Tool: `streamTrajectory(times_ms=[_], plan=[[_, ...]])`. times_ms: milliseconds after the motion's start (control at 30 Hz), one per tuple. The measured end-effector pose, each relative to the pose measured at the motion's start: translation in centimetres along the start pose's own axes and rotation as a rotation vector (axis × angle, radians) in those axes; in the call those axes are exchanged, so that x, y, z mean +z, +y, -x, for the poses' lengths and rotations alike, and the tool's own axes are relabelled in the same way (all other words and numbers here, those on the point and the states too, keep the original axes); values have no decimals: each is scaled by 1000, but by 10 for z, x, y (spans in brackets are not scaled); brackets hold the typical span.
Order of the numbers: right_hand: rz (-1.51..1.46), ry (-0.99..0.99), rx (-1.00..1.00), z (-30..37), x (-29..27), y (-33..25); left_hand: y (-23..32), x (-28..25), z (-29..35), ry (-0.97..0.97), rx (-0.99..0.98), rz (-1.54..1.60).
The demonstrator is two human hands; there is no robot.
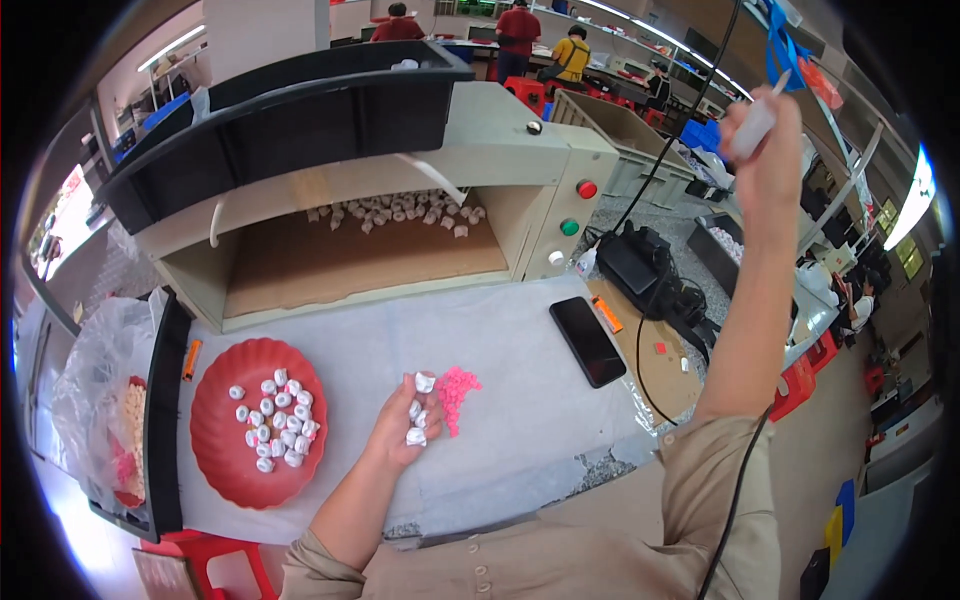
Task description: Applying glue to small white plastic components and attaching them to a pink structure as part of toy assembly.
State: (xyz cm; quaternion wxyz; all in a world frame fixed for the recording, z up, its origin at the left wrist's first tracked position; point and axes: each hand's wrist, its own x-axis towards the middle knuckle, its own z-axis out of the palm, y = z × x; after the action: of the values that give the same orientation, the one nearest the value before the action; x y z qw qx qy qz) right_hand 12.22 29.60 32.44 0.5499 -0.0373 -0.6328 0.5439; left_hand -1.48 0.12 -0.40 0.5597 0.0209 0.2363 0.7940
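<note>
1. Buttoned tan shirt [480,555] spans the lower edge.
2. Right hand [765,135], raised well above the desk [530,400], has its fingers closed around a blurred whitish object [752,130].
3. Left hand [400,425], low over the desk, curls its fingers around several small white pieces [416,436]; pink bits [456,390] lie just beside it.
4. Leftward, a red scalloped bowl [215,450] holds similar pieces [281,420]; rightward lies a black phone [587,342].
5. Behind stands a pale cabinet [575,150], white lumps [400,210] inside, black tray [330,125] on top.
6. People [518,30] appear far back.
</note>
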Motion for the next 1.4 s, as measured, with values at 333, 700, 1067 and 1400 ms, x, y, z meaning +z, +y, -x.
streamTrajectory(times_ms=[333, 700, 1067, 1400], plan=[[-283, -261, 925, 232, 26, 135, -3, 29, -2, -12, 9, -34], [-375, -108, 825, 262, 42, 174, -5, 10, -5, -122, -25, -67], [128, -361, 288, 280, 35, 163, -5, 3, -8, -107, -54, -94], [247, -392, 126, 283, 33, 161, -6, 3, -4, -103, -44, -111]])
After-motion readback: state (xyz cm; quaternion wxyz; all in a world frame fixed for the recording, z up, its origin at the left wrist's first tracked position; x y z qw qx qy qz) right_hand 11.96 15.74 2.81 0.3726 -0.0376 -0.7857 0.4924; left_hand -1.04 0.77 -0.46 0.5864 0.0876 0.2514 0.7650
